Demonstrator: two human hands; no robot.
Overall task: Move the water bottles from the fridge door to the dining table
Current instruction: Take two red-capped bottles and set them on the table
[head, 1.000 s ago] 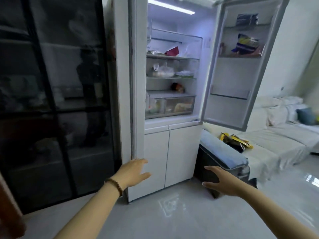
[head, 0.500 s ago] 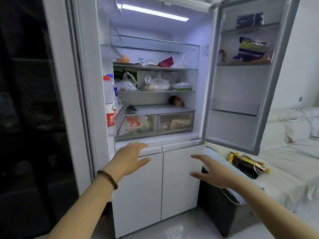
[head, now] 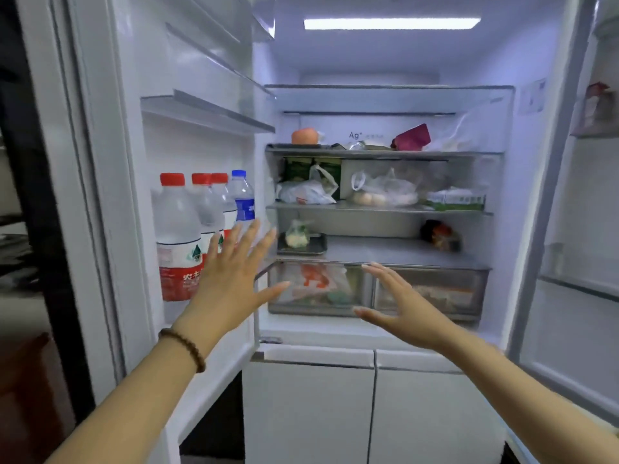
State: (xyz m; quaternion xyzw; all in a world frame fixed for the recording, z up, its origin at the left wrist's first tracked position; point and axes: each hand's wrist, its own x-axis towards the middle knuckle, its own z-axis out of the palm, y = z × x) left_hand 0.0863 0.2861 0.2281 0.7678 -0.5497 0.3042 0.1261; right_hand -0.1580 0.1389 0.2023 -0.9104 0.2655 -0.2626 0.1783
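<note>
In the lower half of the frame both bare forearms reach forward, the left hand [head: 231, 279] spread wide with fingers splayed, palm toward the fridge door, a bead bracelet [head: 183, 348] on its wrist; it holds nothing. The right hand [head: 402, 306] at centre right is likewise spread and empty, before the crisper drawers [head: 378, 289]. Beyond the left fingertips, at middle left, the water bottles [head: 187, 229] stand upright in the left door shelf, three red-capped and one blue-capped. Farther back, lit fridge shelves [head: 378, 207] hold bagged food.
</note>
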